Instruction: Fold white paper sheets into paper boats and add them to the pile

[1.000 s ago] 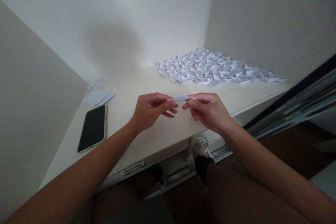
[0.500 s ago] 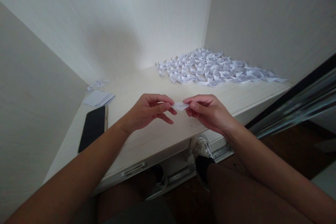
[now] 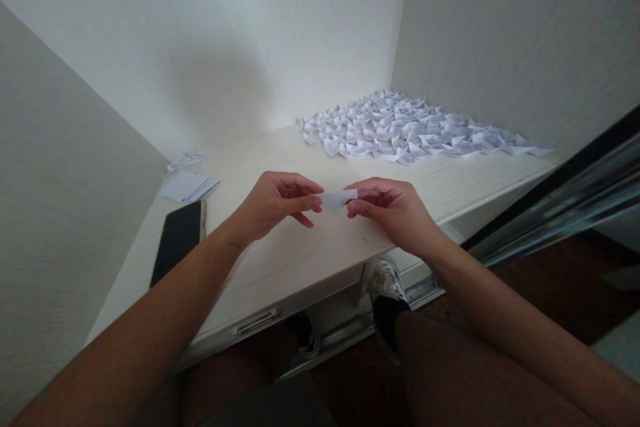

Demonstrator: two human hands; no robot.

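Note:
A small piece of folded white paper (image 3: 334, 201) is held up over the near part of the white desk. Its lower edge comes down to a point. My left hand (image 3: 273, 207) pinches the left end between thumb and forefinger, with the other fingers loosely curled beneath. At the other end, my right hand (image 3: 393, 212) has its fingertips behind the paper and its thumb just under the right edge. The underside of the paper is hidden.
Many folded white paper pieces (image 3: 400, 130) cover the desk's back right. On the left lie a stack of white paper sheets (image 3: 184, 187), a few small folded pieces (image 3: 187, 160) and a dark phone (image 3: 176, 240). White walls enclose the desk (image 3: 280, 273), which has a drawer handle in front.
The folded paper has turned so that more of its face shows, and its right end is less covered. Both hands have shifted slightly; the right thumb has slid off the paper's front.

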